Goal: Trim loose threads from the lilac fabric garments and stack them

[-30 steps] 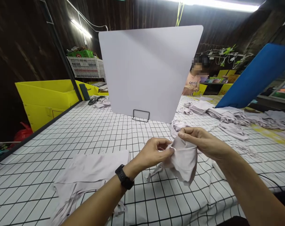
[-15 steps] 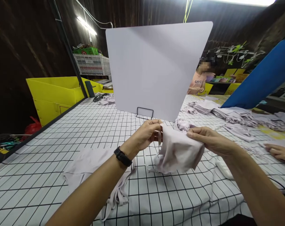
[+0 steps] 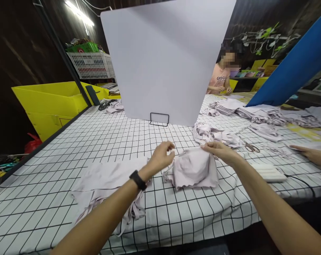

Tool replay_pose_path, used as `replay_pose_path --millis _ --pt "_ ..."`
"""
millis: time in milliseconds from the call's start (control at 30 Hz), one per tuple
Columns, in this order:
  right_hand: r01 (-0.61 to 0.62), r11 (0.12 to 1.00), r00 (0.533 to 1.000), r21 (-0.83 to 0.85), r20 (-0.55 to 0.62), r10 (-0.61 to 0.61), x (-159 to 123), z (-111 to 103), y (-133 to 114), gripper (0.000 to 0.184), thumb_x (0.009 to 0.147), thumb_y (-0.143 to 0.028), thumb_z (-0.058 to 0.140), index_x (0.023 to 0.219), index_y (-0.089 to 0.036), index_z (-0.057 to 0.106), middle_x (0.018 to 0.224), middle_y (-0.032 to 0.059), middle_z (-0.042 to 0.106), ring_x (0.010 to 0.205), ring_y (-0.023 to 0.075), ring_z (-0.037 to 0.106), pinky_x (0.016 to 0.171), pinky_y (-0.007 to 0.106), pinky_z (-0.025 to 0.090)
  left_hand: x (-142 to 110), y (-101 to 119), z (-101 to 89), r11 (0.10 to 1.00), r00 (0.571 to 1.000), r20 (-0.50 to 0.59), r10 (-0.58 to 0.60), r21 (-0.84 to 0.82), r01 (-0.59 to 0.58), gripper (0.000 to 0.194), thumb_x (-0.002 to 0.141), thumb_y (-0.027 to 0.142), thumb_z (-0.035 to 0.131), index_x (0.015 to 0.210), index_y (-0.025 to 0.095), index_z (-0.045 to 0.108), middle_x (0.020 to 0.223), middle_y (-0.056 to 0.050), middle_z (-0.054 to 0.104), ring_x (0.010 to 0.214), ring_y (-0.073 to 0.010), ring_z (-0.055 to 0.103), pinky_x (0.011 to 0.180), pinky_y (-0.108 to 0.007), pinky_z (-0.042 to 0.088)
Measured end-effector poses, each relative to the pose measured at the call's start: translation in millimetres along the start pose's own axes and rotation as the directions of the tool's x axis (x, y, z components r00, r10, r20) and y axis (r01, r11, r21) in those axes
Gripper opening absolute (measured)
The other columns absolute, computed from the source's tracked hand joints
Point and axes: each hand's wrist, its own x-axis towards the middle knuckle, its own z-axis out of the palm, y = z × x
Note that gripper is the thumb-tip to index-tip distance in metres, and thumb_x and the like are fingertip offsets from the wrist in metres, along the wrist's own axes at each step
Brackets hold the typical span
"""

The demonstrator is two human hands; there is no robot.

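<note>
A pale pinkish fabric piece (image 3: pixel 194 168) with gathered folds rests on the checked tablecloth (image 3: pixel 173 219) in front of me. Its upper right edge is pinched between the thumb and fingers of my right hand (image 3: pixel 220 150). My left hand (image 3: pixel 162 154), wearing a black wristband, hovers just left of the fabric, fingers curled and apart, holding nothing I can see. Under and beside my left forearm lies a stack of similar fabric pieces (image 3: pixel 115 173) with loose straps hanging toward the front edge. More crumpled fabric (image 3: pixel 202 132) lies just beyond my right hand.
A large white board (image 3: pixel 162 63) stands on a black wire stand (image 3: pixel 159 119). To the right are scissors (image 3: pixel 250 146), a white power strip (image 3: pixel 269 173), fabric piles (image 3: pixel 266 115) and a blue board (image 3: pixel 290 67). Another person's hand (image 3: pixel 311 154) rests at right; a co-worker (image 3: pixel 220 76) sits behind.
My left hand has let go of the fabric and drawn a little left. The fabric has come down onto the table, its edge still in my right hand. The view has tilted down.
</note>
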Motion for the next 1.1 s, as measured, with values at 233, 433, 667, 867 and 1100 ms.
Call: replay_pose_path --millis 233,433,667,867,1100 --pt "-0.049 0.970 0.965 -0.240 -0.262 -0.016 -22 3 58 0.044 0.078 -0.058 0.067 0.096 -0.019 0.070 0.096 0.0128 0.071 0.093 0.0312 0.067 0.078 0.043 0.053 -39 -35 41.6 0.793 0.893 0.427 0.146 0.489 -0.363 0.020 0.081 0.019 0.075 0.099 0.018 0.067 0.111 -0.010 0.063 0.101 -0.0292 0.056 0.089 -0.046 0.046" --pt "0.087 0.893 0.928 -0.442 -0.291 -0.234 -69 38 73 0.037 0.085 -0.046 0.065 0.117 -0.028 0.070 0.147 0.0133 0.051 0.138 0.0380 0.045 0.107 0.057 0.043 -21 -37 40.9 0.937 0.951 0.293 0.102 0.292 -0.190 0.014 0.077 0.009 0.064 0.066 0.018 0.064 0.082 -0.008 0.068 0.085 -0.0242 0.061 0.079 -0.039 0.048" --pt "0.102 0.943 0.929 -0.318 -0.308 -0.204 -65 65 71 0.031 0.087 -0.042 0.057 0.104 -0.023 0.074 0.124 0.0161 0.067 0.120 0.0373 0.060 0.103 0.058 0.047 -7 -20 28.9 0.828 0.946 0.273 -0.177 -0.478 0.293 0.021 0.083 0.030 0.073 0.083 0.016 0.059 0.075 -0.005 0.070 0.062 -0.0138 0.065 0.056 -0.023 0.048" --pt "0.012 0.988 1.000 0.155 -0.030 -0.007 -66 40 37 0.040 0.087 -0.059 0.063 0.081 -0.021 0.074 0.086 0.0097 0.076 0.085 0.0281 0.072 0.079 0.045 0.061 -3 -17 6.4 0.622 0.944 0.236 -0.233 -0.710 0.331 0.029 0.071 0.021 0.087 0.077 0.013 0.060 0.072 0.003 0.056 0.061 -0.0044 0.053 0.059 -0.015 0.045" --pt "-0.118 0.703 0.991 0.701 0.040 0.127 -68 39 16 0.039 0.072 -0.062 0.077 0.088 -0.026 0.076 0.092 0.0080 0.079 0.098 0.0313 0.073 0.080 0.041 0.061 -15 -26 0.2 0.577 0.910 0.351 -0.221 -0.705 0.412 0.033 0.066 0.021 0.092 0.082 0.010 0.065 0.078 -0.001 0.061 0.066 -0.0071 0.058 0.062 -0.018 0.047"
